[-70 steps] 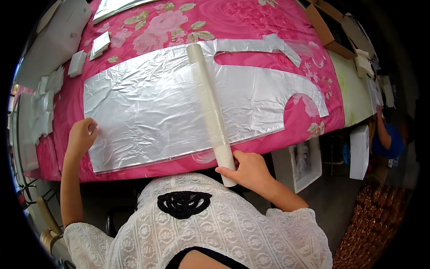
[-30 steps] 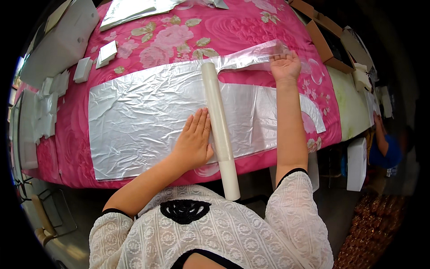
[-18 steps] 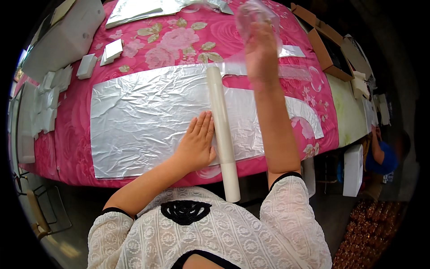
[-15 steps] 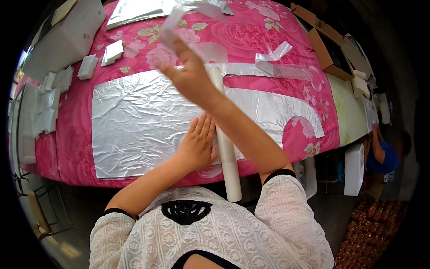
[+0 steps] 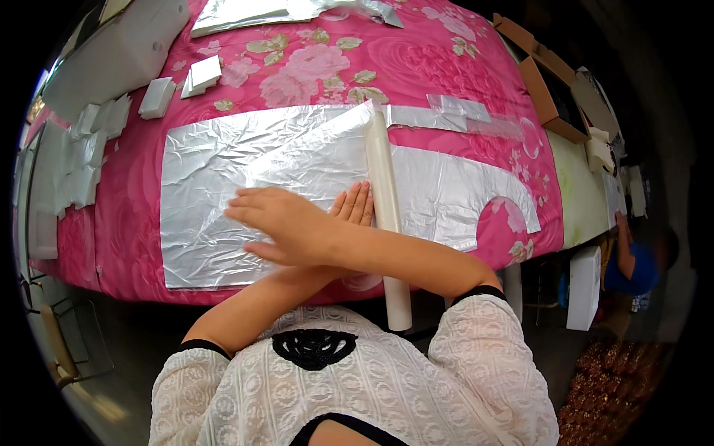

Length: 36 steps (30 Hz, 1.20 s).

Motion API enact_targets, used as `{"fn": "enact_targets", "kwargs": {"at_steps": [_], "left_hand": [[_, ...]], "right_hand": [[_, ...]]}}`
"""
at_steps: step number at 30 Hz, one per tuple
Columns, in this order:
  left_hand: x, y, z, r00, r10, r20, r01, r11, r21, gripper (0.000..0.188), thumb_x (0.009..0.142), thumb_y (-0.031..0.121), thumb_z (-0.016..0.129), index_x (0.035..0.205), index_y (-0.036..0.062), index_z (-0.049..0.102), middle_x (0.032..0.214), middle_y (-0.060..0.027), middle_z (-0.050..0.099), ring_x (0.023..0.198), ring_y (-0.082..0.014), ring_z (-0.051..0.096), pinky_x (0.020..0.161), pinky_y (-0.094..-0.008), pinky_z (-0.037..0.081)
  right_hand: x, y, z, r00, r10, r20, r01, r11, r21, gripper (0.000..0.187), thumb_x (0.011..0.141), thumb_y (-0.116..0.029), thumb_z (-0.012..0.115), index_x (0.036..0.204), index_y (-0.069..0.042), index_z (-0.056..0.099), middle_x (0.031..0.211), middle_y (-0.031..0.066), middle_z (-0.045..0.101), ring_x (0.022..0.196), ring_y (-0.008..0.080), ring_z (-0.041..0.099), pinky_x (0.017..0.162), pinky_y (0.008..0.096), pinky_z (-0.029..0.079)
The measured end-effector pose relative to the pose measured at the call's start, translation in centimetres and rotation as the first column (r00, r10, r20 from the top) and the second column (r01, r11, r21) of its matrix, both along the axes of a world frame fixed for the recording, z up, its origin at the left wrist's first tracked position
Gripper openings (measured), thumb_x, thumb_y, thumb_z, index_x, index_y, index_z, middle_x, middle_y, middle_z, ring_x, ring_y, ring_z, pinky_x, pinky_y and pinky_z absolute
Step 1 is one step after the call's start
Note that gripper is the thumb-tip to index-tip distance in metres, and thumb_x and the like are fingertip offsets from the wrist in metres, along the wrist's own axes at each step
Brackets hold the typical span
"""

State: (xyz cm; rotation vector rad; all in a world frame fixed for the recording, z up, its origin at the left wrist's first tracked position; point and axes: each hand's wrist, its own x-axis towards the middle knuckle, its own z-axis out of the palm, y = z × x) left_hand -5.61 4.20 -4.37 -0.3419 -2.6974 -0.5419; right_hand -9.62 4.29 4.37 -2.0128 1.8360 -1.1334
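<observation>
- the left hand point(image 5: 355, 204) lies flat on the silver sheet, fingers straight and together, right beside the pale roll; its wrist is hidden beneath the right forearm.
- the right hand point(image 5: 286, 227) is spread, fingers stretched toward the left edge, its forearm crossing over the left one; whether it touches the sheet, i cannot tell.
- the silver sheet point(image 5: 216, 186) stretches along the near edge of the surface point(image 5: 416, 67), crinkled, broad at the left, with curved cut-outs at the right.
- a narrow strip point(image 5: 416, 117) runs from its far side toward the right edge, doubled over at one part.
- the pale roll point(image 5: 381, 160) rests across the sheet, its near end jutting past the near edge.
- a pink flowered cloth point(image 5: 483, 70) covers the surface.
- white packets point(image 5: 157, 98) sit toward the left edge; a cardboard box point(image 5: 554, 100) stands by the right edge.
</observation>
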Motion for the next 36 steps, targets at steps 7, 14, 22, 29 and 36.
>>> {"fn": "enact_targets", "kwargs": {"at_steps": [7,14,22,29,36], "left_hand": [[-0.1,0.4,0.9,0.99,0.023,0.137,-0.025,1.0,0.017,0.07,0.079,0.022,0.045,0.136,-0.0106,0.022,0.143,-0.0277,0.024,0.138,-0.0381,0.016,0.113,-0.0478,0.01],[0.7,-0.7,2.5,0.993,-0.063,0.095,0.037,0.966,0.256,0.078,0.083,0.03,0.051,0.139,-0.0097,0.015,0.145,-0.0275,0.019,0.138,-0.038,0.015,0.112,-0.0481,0.012],[6.3,-9.6,5.7,0.996,0.019,-0.084,0.011,0.939,0.344,0.07,0.084,0.018,0.055,0.14,-0.0046,0.02,0.144,-0.022,0.027,0.134,-0.0379,0.023,0.11,-0.0419,0.02],[15.9,-15.5,4.9,0.951,0.297,0.091,-0.309,0.881,0.357,0.059,0.091,0.023,0.044,0.141,-0.0012,0.023,0.144,-0.0187,0.029,0.134,-0.0343,0.027,0.109,-0.0398,0.021],[25.0,-15.2,5.5,0.925,0.292,0.245,-0.379,0.766,0.518,0.055,0.092,0.026,0.039,0.138,-0.0029,0.029,0.142,-0.019,0.034,0.132,-0.0317,0.033,0.108,-0.0379,0.024]], "right_hand": [[-5.8,14.7,0.1,0.891,-0.313,-0.327,0.365,0.924,0.11,0.049,0.075,-0.016,0.069,0.12,-0.002,0.054,0.124,0.0135,0.054,0.118,0.0306,0.049,0.097,0.0398,0.041],[-5.6,17.3,-0.9,0.891,-0.277,-0.36,0.364,0.909,0.201,0.051,0.082,-0.027,0.061,0.126,-0.003,0.05,0.135,0.0142,0.046,0.126,0.0331,0.041,0.102,0.0408,0.036],[-2.0,9.5,-2.6,0.967,-0.173,-0.189,0.215,0.949,0.232,0.041,0.088,-0.034,0.053,0.119,-0.008,0.058,0.128,0.007,0.054,0.129,0.0296,0.038,0.108,0.0453,0.023],[1.8,1.9,0.4,0.876,0.059,0.478,-0.061,0.998,-0.012,0.027,0.087,-0.022,0.058,0.106,-0.004,0.064,0.11,0.0131,0.063,0.114,0.0296,0.053,0.097,0.0383,0.04],[-1.9,2.6,-1.7,0.886,0.045,-0.462,-0.022,0.998,0.055,0.044,0.082,-0.026,0.062,0.12,-0.006,0.054,0.129,0.0133,0.051,0.122,0.0292,0.046,0.1,0.041,0.037]]}}
